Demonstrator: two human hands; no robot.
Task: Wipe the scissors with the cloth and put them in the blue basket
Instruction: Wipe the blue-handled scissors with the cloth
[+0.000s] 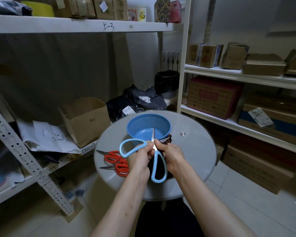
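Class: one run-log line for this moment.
left hand holds blue scissors | right hand presses cloth on blade | blue basket empty | red scissors on table

The basket sits at the back of the counter; two pairs of scissors lie front-left of it.

Both hands work above a round glass table: the left hand pinches the opened light-blue scissors near the pivot, while the right hand holds a dark cloth against one blade. The blue basket sits just behind them, and two red-handled scissors lie to the left.
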